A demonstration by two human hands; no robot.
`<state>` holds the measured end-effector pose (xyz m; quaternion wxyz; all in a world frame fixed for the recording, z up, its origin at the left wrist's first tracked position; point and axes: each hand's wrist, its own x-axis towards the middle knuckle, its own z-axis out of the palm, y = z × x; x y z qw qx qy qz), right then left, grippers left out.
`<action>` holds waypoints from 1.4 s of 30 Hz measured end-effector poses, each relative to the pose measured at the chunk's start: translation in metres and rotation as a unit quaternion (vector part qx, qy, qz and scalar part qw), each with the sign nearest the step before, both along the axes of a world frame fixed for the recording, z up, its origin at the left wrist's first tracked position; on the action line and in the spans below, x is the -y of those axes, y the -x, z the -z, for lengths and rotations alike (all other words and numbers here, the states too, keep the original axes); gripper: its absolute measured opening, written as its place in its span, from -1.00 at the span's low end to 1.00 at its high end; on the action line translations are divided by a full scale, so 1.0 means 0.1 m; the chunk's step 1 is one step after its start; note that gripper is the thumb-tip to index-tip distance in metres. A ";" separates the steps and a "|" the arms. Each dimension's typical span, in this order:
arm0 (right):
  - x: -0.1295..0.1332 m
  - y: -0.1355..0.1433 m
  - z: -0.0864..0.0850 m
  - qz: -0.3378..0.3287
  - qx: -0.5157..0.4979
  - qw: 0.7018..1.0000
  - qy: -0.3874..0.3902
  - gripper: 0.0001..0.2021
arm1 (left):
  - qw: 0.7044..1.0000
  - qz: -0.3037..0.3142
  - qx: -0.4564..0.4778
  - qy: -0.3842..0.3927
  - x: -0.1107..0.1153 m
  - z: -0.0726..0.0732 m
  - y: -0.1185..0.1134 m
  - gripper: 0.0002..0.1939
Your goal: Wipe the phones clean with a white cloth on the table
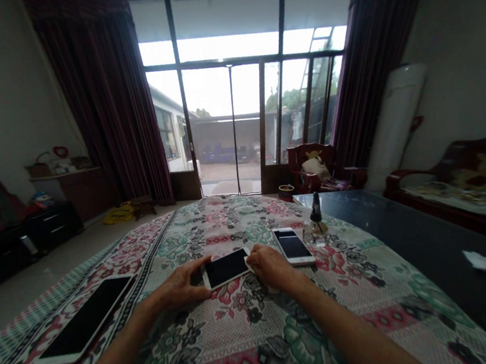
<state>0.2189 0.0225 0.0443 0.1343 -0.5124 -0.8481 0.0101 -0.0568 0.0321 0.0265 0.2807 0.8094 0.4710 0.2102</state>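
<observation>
— Where are your hands right now?

— Both are on the white phone lying face up on the flowered cloth, in the middle of the table. My left hand pinches its left end, thumb on the near edge and fingers curled over the far one. My right hand is cupped loosely over its right end, fingers bent, touching the corner.

— How far along does it look?

— I'd judge it only started: the phone lies flat on the cloth, not lifted, its screen dark. A second white phone lies just to the right, untouched, and a tablet sits well off to the near left, also untouched.

— Anything you can't make out?

— My right fingertips are hidden under my own knuckles, so I can't tell how firmly they grip. The small glass bottle beyond the second phone is too dim to read. The dark bare tabletop to the right carries a crumpled white scrap that I can't identify.
</observation>
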 end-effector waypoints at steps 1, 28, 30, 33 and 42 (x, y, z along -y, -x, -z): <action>0.00 -0.01 0.00 0.004 -0.001 1.000 0.001 -0.74 | 1.000 0.000 0.007 0.005 -0.01 0.01 0.01 -0.12; 0.12 0.44 0.13 -0.130 -0.023 0.991 -0.027 -0.84 | 0.999 -0.005 0.042 -0.012 -0.06 0.12 0.01 -0.07; 0.07 0.31 0.09 -0.110 -0.041 0.993 -0.015 -0.82 | 0.999 0.001 0.050 -0.005 -0.05 0.11 0.00 -0.07; 0.00 0.10 0.05 -0.073 -0.040 0.996 -0.008 -0.76 | 0.998 0.002 0.061 -0.002 -0.03 0.09 -0.01 -0.09; 0.09 0.20 0.11 -0.075 -0.029 0.996 -0.042 -0.75 | 0.997 -0.007 0.078 0.000 -0.03 0.10 -0.03 -0.09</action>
